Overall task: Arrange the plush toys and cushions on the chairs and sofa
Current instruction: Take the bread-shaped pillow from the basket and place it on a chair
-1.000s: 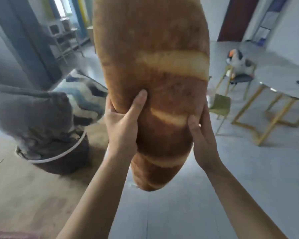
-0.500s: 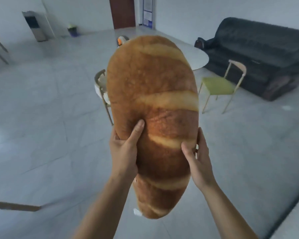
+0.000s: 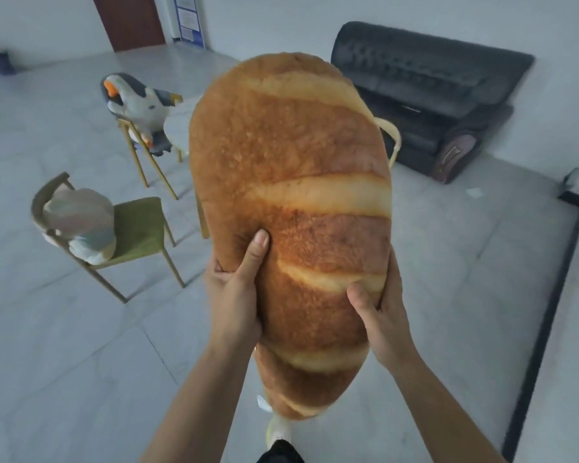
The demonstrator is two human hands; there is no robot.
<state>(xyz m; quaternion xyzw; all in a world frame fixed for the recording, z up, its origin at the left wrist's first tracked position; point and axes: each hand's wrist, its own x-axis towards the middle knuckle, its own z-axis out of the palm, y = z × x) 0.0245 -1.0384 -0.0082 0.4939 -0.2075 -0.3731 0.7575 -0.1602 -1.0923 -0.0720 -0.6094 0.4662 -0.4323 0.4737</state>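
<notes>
Two soft things look placed, in my judgement. At the far left a pastel cushion (image 3: 81, 225) leans on the back of the green chair (image 3: 141, 225). A little to the right and further away, a grey and white bird plush (image 3: 137, 101) sits on a second chair (image 3: 132, 138), beside a round desk (image 3: 178, 132) that is mostly hidden.

In the middle I hold the big bread cushion (image 3: 291, 182) upright in the air. My left hand (image 3: 234, 295) and right hand (image 3: 381, 312) are apart, each one clamped on one side of its lower half, with the thumbs pressing into the front.

Behind it only a curved edge of a third chair (image 3: 390, 135) shows. At the right the black sofa (image 3: 432, 95) stands by the wall with nothing on it, so I think the bread cushion must go to one of these two.

The floor (image 3: 64, 362) is of pale grey tiles, the walls are light, and a dark red door (image 3: 131, 18) is at the back.
</notes>
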